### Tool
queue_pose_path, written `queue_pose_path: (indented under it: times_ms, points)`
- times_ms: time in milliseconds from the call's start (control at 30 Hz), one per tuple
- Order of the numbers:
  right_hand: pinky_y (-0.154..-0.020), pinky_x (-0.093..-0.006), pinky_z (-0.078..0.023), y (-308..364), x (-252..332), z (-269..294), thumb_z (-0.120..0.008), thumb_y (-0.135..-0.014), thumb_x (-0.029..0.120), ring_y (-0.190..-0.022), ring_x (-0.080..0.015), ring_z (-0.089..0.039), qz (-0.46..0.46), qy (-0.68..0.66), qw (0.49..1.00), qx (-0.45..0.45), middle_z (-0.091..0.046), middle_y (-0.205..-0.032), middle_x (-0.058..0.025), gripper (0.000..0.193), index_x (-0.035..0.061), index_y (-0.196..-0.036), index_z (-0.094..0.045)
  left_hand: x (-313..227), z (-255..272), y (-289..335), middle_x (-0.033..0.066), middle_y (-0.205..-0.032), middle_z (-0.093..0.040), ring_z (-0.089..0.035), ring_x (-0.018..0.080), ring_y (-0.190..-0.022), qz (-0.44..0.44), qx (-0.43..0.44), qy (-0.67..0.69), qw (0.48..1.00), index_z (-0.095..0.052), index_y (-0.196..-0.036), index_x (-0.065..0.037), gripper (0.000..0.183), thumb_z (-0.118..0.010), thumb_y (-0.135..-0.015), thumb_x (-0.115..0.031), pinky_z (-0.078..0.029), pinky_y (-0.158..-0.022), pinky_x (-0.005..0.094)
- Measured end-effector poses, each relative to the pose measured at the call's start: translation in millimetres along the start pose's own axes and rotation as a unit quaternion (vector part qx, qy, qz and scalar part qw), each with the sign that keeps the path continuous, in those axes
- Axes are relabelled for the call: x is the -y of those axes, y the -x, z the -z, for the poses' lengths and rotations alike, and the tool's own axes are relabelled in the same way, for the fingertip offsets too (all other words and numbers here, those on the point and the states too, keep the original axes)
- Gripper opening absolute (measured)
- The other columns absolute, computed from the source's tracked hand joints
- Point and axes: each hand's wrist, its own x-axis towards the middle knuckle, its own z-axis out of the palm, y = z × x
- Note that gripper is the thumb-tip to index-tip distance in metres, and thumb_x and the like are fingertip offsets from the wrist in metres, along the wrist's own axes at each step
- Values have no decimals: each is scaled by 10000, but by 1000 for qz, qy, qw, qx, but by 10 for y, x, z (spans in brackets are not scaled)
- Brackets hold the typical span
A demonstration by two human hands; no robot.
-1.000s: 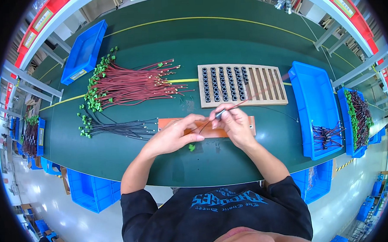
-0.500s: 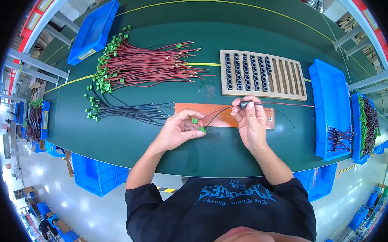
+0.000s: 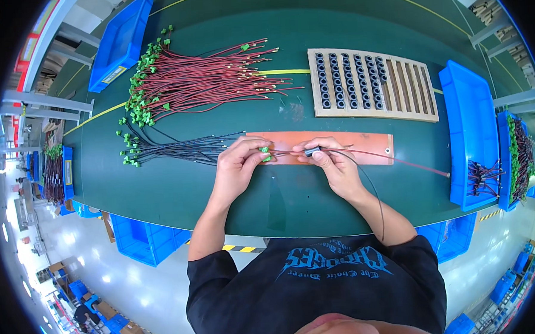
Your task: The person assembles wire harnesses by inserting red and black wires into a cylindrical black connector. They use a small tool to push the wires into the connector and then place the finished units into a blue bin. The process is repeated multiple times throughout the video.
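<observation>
My left hand (image 3: 236, 166) is closed on green connectors (image 3: 266, 155) at the ends of a red wire and a black wire. In my right hand (image 3: 338, 171), a black cylindrical ferrite core (image 3: 312, 151) is pinched between thumb and fingers, with the wires running through it. Past the core the red wire (image 3: 420, 167) stretches out to the right. The black wire (image 3: 373, 189) curves down toward my right forearm. Under both hands lies an orange-brown flat board (image 3: 368, 143).
A bundle of red wires (image 3: 210, 80) with green connectors lies at the back left, black wires (image 3: 183, 151) nearer. Behind the board, a slotted wooden tray (image 3: 417, 114) holds several black cores. Blue bins (image 3: 471, 110) stand at right, another blue bin (image 3: 119, 42) far left.
My right hand and the core have come closer to the connectors. The two connectors now sit together in my left fingers. The black wire's free end has swung toward my body.
</observation>
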Motion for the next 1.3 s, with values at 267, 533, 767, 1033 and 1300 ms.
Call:
queue_pose_path:
  times_ms: [267, 533, 767, 1033, 1300]
  points:
    - [-1045, -365, -555, -65, -3, -27, -463, -1121, 117, -1212, -230, -659, -6, -37, 999, -34, -646, -1307, -159, 232, 10, -1299, -564, -27, -89, -92, 120, -1135, -689, -763, 194, -854, 4, -52, -29, 998, -729, -1091, 61, 155, -669, -949, 73, -644, -716, 285]
    - [-1046, -365, -556, -88, -94, 3, -463, -1126, 138, -1217, -236, -654, -8, -57, 998, -35, -641, -1302, -161, 248, 0, -1307, -561, -47, -26, -168, 131, -1162, -659, -741, 195, -825, 115, -14, 41, 992, -708, -1136, 90, 180, -648, -966, 88, -645, -742, 282]
    - [-1057, -373, -562, -102, -116, 27, -484, -1120, 148, -1228, -236, -642, -26, -88, 995, -44, -641, -1301, -160, 239, 2, -1290, -569, 174, 85, -218, 107, -1092, -707, -759, 193, -837, 25, 19, -40, 999, -739, -1151, 60, 196, -691, -964, 24, -645, -697, 259]
    - [-1061, -374, -549, -132, -165, 65, -497, -1119, 174, -1230, -225, -640, -18, -123, 991, -47, -639, -1317, -153, 246, 25, -1303, -567, 43, 167, -270, 133, -1035, -756, -753, 175, -780, 256, 42, 191, 947, -741, -1101, 56, 163, -724, -970, -40, -643, -657, 251]
    - [-1003, -340, -549, -111, -119, 108, -503, -1121, 191, -1173, -191, -651, -28, -112, 992, -47, -648, -1294, -123, 252, 38, -1309, -571, 2, 53, -218, 108, -1079, -714, -746, 161, -803, 129, 21, 115, 985, -740, -1093, 66, 156, -725, -950, 6, -625, -655, 240]
